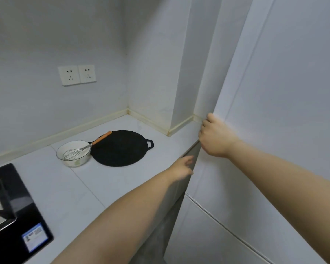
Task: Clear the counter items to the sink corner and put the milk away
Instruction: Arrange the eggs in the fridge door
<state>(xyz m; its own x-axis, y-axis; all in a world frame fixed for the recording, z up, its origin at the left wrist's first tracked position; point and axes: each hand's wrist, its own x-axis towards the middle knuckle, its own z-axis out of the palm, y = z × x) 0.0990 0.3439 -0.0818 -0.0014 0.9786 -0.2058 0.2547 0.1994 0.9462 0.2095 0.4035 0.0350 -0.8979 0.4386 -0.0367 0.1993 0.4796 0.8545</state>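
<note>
My right hand (216, 135) grips the left edge of the tall white fridge door (274, 111), its fingers curled round the edge at counter height. Lower down, my left hand (182, 167) reaches across the counter's front edge and touches the same door edge with fairly straight, blurred fingers. On the white counter (122, 180) a white bowl (72, 154) holds a metal whisk with an orange handle (95, 142). Touching the bowl on its right lies a flat black round pan (120, 147). No milk is in view.
A black stove top (13, 216) with a sticker fills the lower left corner. Two wall sockets (76, 75) sit above the bowl. A wall column (181, 73) juts out at the counter's back right, beside the fridge. Grey cabinet fronts run below the counter.
</note>
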